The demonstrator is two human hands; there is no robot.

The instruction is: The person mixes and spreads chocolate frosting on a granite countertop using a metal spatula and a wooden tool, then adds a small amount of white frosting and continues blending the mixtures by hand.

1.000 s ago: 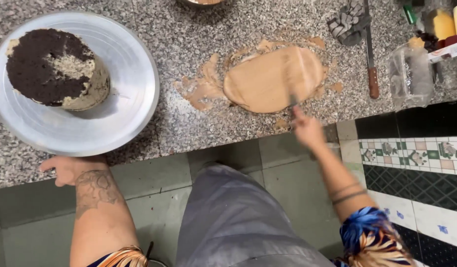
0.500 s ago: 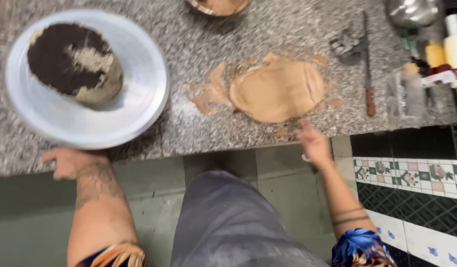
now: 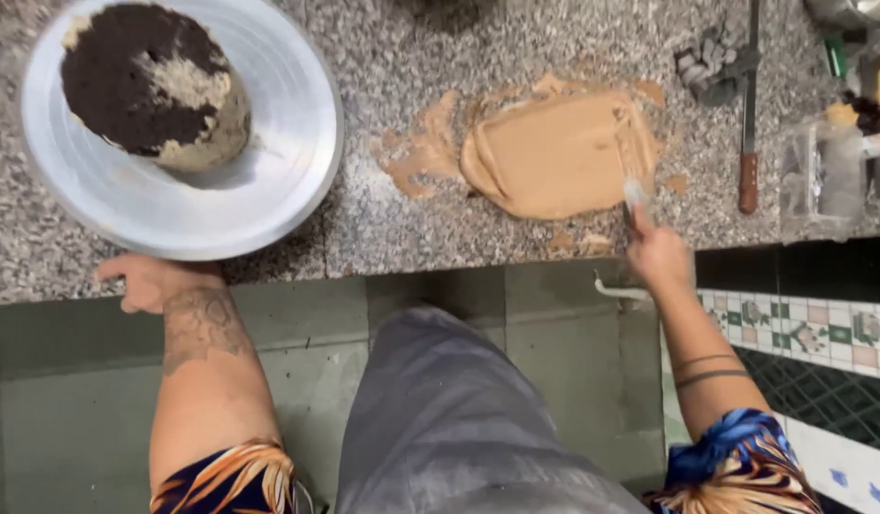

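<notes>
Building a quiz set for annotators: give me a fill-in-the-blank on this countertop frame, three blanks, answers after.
1. The dark-topped round cake sits on a round ____ metal plate.
2. The right hand holds a small tool at the edge of the flat slab of light brown ____.
3. The left hand rests on the ____ of the speckled granite counter.

Missing words: silver; paste; edge

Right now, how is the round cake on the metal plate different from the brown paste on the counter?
The cake is a tall round mound, dark crumbs on top and pale sides; the brown paste is a flat, smooth tan slab with smears around it. The cake sits on a metal plate; the paste lies directly on the granite counter. The right hand works a small tool at the paste's edge; the left hand rests at the counter edge, below the plate.
</notes>
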